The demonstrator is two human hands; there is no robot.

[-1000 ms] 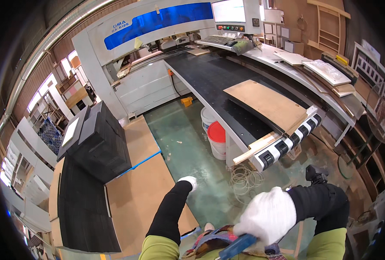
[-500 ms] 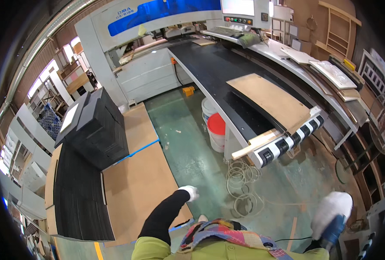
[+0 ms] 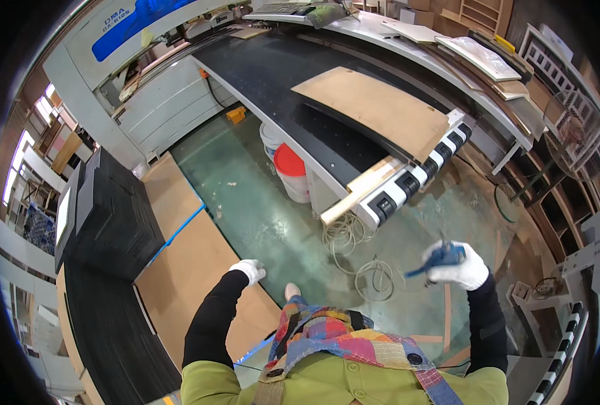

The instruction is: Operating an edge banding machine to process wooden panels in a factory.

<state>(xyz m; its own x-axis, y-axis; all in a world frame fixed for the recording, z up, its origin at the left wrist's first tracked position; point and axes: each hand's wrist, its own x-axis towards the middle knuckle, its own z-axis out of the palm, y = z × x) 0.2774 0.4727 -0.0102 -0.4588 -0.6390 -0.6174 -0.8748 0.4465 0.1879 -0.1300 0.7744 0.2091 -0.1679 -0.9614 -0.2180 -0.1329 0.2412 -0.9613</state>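
My left hand (image 3: 251, 271), in a white glove, hangs over the brown boards on the left with its fingers loosely curled and nothing visible in them. My right hand (image 3: 467, 268), also white-gloved, is raised over the floor on the right. It grips a blue pistol-shaped tool (image 3: 445, 258), whose thin dark tip points up and away. Part of the tool is covered by the glove. Ahead, a long black machine table (image 3: 259, 74) carries a tan panel (image 3: 374, 111). A pale wooden strip (image 3: 360, 189) lies at the table's near end.
A stack of black boards (image 3: 111, 331) stands at my left, beside brown sheets (image 3: 198, 263) on the floor. Coiled hose (image 3: 374, 277) lies on the green floor. A bucket with a red lid (image 3: 290, 165) sits under the table; a wire-guarded fan (image 3: 575, 135) stands right.
My view has turned rightward and down. My right hand has come up and inward from the lower right, and the blue tool now shows clearly. My left hand stays low over the boards.
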